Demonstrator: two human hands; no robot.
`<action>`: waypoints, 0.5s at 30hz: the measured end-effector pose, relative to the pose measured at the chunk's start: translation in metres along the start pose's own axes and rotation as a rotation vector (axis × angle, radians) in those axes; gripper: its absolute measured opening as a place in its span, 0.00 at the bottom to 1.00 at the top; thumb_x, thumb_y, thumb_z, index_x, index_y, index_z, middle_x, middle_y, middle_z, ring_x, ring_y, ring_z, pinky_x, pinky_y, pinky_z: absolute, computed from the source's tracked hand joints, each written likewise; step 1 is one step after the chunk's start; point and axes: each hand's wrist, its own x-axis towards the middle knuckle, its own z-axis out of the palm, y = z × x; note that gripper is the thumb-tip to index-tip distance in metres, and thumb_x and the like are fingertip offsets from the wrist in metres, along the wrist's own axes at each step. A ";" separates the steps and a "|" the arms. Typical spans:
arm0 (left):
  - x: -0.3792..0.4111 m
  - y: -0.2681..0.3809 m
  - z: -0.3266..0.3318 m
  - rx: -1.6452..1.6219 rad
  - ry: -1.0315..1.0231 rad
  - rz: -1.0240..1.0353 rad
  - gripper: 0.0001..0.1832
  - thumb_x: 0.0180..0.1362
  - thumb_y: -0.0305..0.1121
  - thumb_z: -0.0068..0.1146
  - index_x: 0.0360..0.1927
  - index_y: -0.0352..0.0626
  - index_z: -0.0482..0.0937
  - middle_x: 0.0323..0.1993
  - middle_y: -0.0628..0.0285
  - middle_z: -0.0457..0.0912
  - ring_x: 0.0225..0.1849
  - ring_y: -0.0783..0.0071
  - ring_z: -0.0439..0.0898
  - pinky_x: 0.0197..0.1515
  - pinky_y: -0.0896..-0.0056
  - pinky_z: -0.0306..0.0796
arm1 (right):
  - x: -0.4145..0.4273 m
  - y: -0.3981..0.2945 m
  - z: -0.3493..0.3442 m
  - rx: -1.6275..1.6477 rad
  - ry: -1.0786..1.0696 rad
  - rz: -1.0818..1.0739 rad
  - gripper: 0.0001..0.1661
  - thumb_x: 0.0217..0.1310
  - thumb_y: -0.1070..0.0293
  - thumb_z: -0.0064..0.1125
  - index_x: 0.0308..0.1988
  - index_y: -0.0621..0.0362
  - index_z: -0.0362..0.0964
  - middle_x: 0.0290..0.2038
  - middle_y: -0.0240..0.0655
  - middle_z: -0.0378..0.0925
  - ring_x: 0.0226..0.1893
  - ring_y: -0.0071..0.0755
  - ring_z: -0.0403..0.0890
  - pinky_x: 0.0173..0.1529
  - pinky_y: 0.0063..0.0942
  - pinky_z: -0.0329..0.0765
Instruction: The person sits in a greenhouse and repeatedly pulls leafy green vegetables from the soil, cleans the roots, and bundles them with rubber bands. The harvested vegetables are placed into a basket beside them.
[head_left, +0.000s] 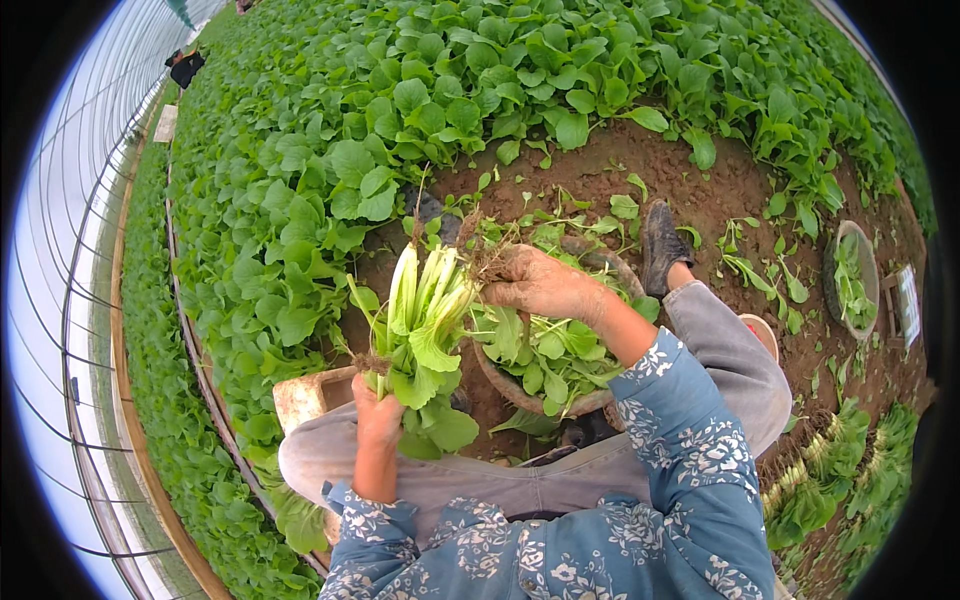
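My left hand (379, 412) is closed around a bunch of leafy greens (427, 300), with pale stems and dirty roots upward and leaves hanging over my left thigh. At the bunch's upper right, my soil-covered right hand (541, 283) has its fingers closed at the muddy roots (487, 259). Below that hand, a round basin (517, 396) between my legs holds loose green leaves (559, 360). More picked leaves lie on the soil beyond the basin.
Dense rows of leafy plants (465, 112) grow ahead and to the left. At the right are a second basin (871, 300) with leaves, a small stool (900, 306) and piled bunches of greens (814, 480). A person (184, 69) is at the far left, near the greenhouse wall.
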 end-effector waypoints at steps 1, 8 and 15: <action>-0.001 0.001 -0.002 0.025 -0.003 -0.005 0.19 0.47 0.16 0.57 0.46 0.31 0.76 0.37 0.57 0.82 0.37 0.72 0.82 0.38 0.70 0.77 | -0.005 -0.001 -0.008 -0.412 0.171 -0.094 0.19 0.55 0.67 0.60 0.47 0.59 0.68 0.28 0.45 0.76 0.33 0.44 0.79 0.35 0.39 0.73; -0.003 0.002 -0.014 0.294 -0.035 0.067 0.20 0.49 0.18 0.55 0.49 0.31 0.76 0.38 0.61 0.82 0.38 0.79 0.79 0.42 0.76 0.73 | -0.035 -0.007 -0.059 -0.941 0.485 -0.073 0.25 0.60 0.56 0.57 0.53 0.58 0.69 0.40 0.46 0.76 0.41 0.51 0.78 0.44 0.41 0.75; -0.003 -0.009 -0.017 0.316 -0.015 0.108 0.21 0.49 0.18 0.54 0.50 0.31 0.76 0.40 0.63 0.82 0.39 0.80 0.78 0.44 0.77 0.72 | -0.005 -0.014 -0.031 -0.344 0.103 -0.295 0.21 0.58 0.60 0.62 0.48 0.61 0.73 0.43 0.42 0.75 0.44 0.44 0.77 0.47 0.40 0.74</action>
